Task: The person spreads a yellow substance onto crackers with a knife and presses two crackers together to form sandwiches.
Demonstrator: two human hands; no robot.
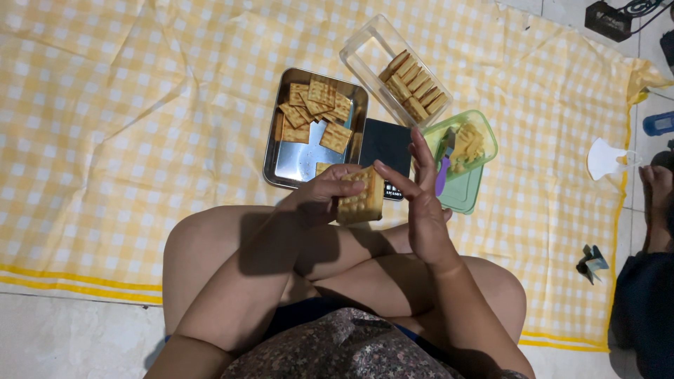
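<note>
checked cloth — steel tray, clear box, green tub

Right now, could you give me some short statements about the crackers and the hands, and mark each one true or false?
1. The left hand holds a cracker. True.
2. The metal tray has no crackers in it. False: several crackers lie in it.
3. The clear plastic box holds crackers standing in a row. True.
4. The right hand holds the purple knife. False: the knife rests in the green container.
</note>
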